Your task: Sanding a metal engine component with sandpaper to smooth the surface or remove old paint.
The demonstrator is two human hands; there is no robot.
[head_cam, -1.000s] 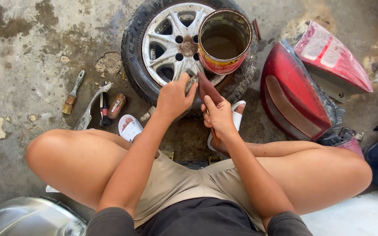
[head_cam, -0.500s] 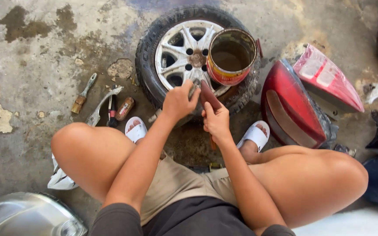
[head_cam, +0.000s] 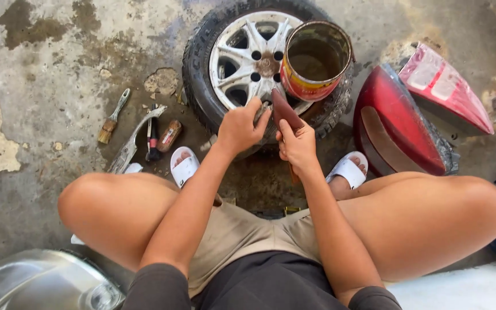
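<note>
Seemingly for reach, the wheel (head_cam: pixel 248 63) lies flat before the squatting person; the left hand (head_cam: pixel 242 125) pinches something small at its rim, the right hand (head_cam: pixel 298 146) grips a dark reddish blade-like piece (head_cam: pixel 285 110).

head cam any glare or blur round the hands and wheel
Head view: even daylight, soft shadows under the legs; the left hand and right hand look sharp, with no motion smear; mild sheen on the silver alloy wheel; wide-lens bending at the edges.
</note>
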